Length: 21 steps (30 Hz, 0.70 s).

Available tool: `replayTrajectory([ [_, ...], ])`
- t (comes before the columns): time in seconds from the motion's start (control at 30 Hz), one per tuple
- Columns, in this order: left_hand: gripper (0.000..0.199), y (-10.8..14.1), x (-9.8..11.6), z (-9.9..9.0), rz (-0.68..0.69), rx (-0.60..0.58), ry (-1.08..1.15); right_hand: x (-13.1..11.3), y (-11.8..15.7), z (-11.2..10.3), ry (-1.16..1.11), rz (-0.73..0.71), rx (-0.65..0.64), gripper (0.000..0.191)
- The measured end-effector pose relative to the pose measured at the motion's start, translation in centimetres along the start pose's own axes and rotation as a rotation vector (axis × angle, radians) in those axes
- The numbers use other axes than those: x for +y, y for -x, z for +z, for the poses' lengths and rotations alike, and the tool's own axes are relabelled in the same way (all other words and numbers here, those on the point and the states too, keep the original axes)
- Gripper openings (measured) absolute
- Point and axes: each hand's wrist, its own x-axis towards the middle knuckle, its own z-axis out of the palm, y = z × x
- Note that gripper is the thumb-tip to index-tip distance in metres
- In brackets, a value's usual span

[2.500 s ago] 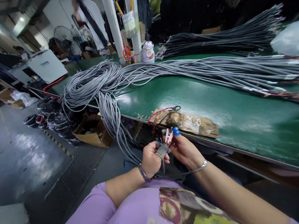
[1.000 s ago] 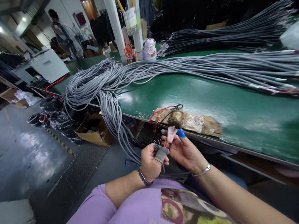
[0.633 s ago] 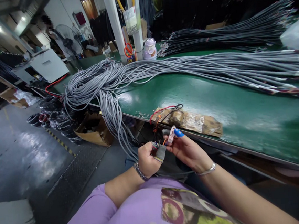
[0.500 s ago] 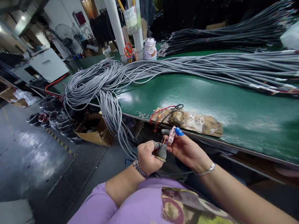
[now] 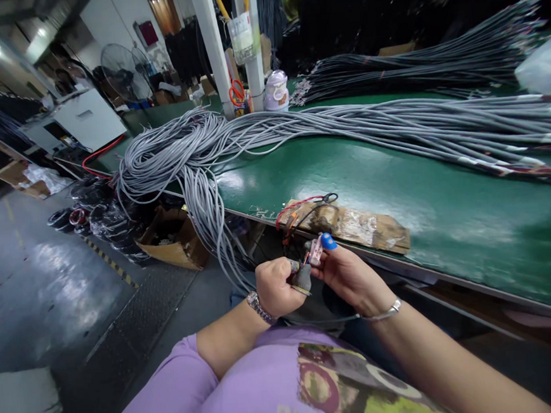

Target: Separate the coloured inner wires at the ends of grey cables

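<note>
My right hand (image 5: pixel 352 278), a blue cover on its thumb tip, pinches a small pale pink connector housing (image 5: pixel 315 253) with a row of holes. Close beside it, my left hand (image 5: pixel 279 287) is closed, with grey covers on its thumb and finger tips. From its fingertips thin coloured wires (image 5: pixel 307 257) reach to the connector. Whether the wire ends sit inside the housing is too small to tell. Just beyond the hands, a taped wooden board (image 5: pixel 367 230) lies along the table edge, with red and black leads at its left end.
On the green table (image 5: pixel 448 218) lies a long bundle of grey cables (image 5: pixel 326 123), part hanging over the near edge. Darker cables (image 5: pixel 412 68) lie behind. A white post (image 5: pixel 212 46), a lilac container (image 5: pixel 276 90) and orange scissors (image 5: pixel 236 92) stand there. A cardboard box (image 5: pixel 176 243) is lower left.
My left hand has moved slightly right, closer to the connector. The connector is tilted a little differently in my right hand, and the gap between the hands has narrowed.
</note>
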Motion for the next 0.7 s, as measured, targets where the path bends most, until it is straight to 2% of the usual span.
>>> replayTrajectory([
  [0.33, 0.023, 0.2, 0.3, 0.4, 0.003, -0.022, 0.022, 0.4, 0.0, 0.2, -0.093, -0.018, 0.009, 0.022],
  [0.53, 0.024, 0.7, 0.2, 0.1, -0.042, -0.045, 0.034, 0.7, 0.0, -0.3, -0.154, 0.04, -0.072, 0.032],
  [0.63, 0.025, 1.4, 0.1, -0.1, -0.116, -0.11, 0.073, 0.6, 0.1, -1.2, -0.155, 0.063, -0.066, 0.035],
  [0.7, 0.022, 2.0, 0.1, -0.3, -0.193, -0.226, 0.148, 0.5, 0.4, -2.1, -0.107, 0.052, -0.026, 0.031],
])
